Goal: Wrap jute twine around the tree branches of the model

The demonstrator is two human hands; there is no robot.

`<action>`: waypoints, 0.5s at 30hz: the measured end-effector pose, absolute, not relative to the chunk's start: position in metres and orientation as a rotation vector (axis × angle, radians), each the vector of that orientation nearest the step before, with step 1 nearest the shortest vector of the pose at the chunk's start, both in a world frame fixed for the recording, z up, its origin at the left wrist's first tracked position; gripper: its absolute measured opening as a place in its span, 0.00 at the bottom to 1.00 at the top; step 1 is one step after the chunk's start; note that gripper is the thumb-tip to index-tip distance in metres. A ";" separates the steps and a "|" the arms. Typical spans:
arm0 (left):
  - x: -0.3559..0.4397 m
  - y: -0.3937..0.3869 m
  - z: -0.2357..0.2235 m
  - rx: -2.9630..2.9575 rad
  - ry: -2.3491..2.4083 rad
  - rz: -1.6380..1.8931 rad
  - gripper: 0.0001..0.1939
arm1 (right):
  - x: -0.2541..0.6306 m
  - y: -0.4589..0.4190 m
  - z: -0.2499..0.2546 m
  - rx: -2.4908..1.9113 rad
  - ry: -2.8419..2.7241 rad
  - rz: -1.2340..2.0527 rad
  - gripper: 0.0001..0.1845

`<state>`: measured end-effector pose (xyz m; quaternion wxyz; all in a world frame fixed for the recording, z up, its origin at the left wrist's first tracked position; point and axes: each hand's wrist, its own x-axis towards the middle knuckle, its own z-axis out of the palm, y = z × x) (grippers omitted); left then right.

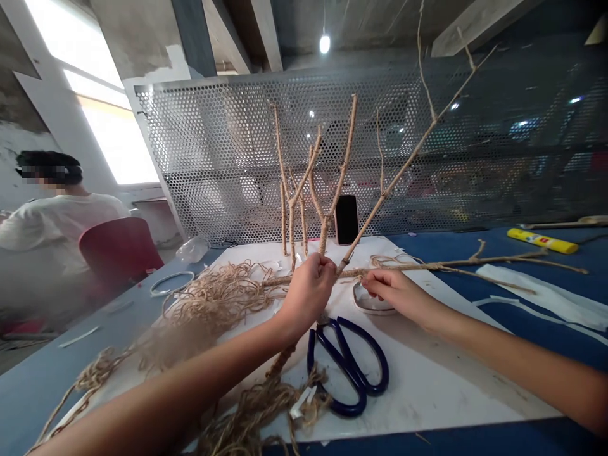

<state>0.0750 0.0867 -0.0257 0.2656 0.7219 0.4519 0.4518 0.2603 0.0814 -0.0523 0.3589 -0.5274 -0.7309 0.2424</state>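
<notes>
My left hand (311, 285) is closed around a forked, bare branch (403, 166). The branch slants from the near left up to the far right, and twine is wound around its lower end (284, 360). My right hand (392, 288) pinches with bent fingers just above a whitish ring-shaped roll or dish (373, 303); what lies between the fingertips is too small to make out. Below my left hand lie scissors with dark blue handles (351, 367). A twine-wrapped branch (427, 266) lies crosswise behind both hands.
Loose twine (213, 291) heaps at left, with more (247, 411) in front. Twine-wrapped branches (325, 221) stand behind, near a phone (347, 220) and a perforated metal screen (213, 152). A yellow tube (541, 240) lies right. A person (61, 221) sits at far left.
</notes>
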 end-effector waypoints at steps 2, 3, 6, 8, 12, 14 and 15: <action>0.076 0.088 -0.027 1.942 1.209 1.224 0.08 | 0.267 0.087 -0.058 -1.375 -1.936 0.521 0.12; 0.076 0.089 -0.027 1.938 1.202 1.227 0.09 | 0.269 0.088 -0.060 -1.386 -1.947 0.456 0.09; 0.077 0.092 -0.028 1.918 1.186 1.235 0.09 | 0.266 0.084 -0.059 -1.432 -1.993 0.151 0.12; 0.078 0.093 -0.029 1.901 1.177 1.242 0.10 | 0.260 0.078 -0.055 -1.422 -2.057 -0.006 0.10; 0.078 0.092 -0.029 1.875 1.157 1.262 0.12 | 0.247 0.068 -0.044 -1.319 -2.183 -0.053 0.10; 0.077 0.091 -0.028 1.865 1.143 1.275 0.13 | 0.243 0.067 -0.040 -1.257 -2.155 0.007 0.12; 0.077 0.091 -0.028 1.860 1.136 1.283 0.13 | 0.241 0.067 -0.038 -1.226 -2.113 0.074 0.12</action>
